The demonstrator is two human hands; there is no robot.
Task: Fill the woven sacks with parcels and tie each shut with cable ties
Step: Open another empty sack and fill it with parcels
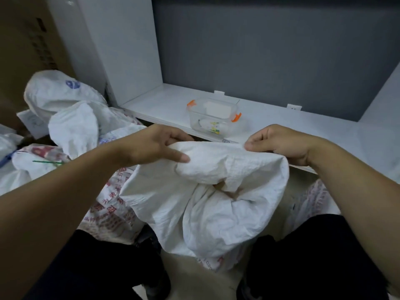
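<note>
Sack in hand: a crumpled white woven plastic sack (207,191) stands between the person's knees, in front of the low white shelf (281,124); its top edge is lifted and stretched sideways between the two hands.
Left hand: the left hand (155,146) grips the sack's upper rim at its left end, thumb lying along the near side of the fabric and the fingers curled over the far side.
Right hand: the right hand (279,144) pinches the rim at its right end, fingers bent tight around a fold of the cloth.
Sack mouth: below the held rim the fabric sags inward in deep folds, and a small brownish patch shows in the gap; what it is cannot be told.
Filled sacks: several bulging white woven sacks (71,118) lie heaped to the left, some with red print, one with a blue mark.
Cable tie: a thin green cable tie (46,162) lies across one of the sacks on the left.
Container: a clear plastic box with orange clips (213,115) sits on the shelf, beyond the hands, with small items inside too blurred to name.
Back: a grey panel (259,50) rises behind the shelf, and a brown cardboard carton (28,33) stands at the far left.
Legs: dark trousers (303,256) flank the sack on both sides.
</note>
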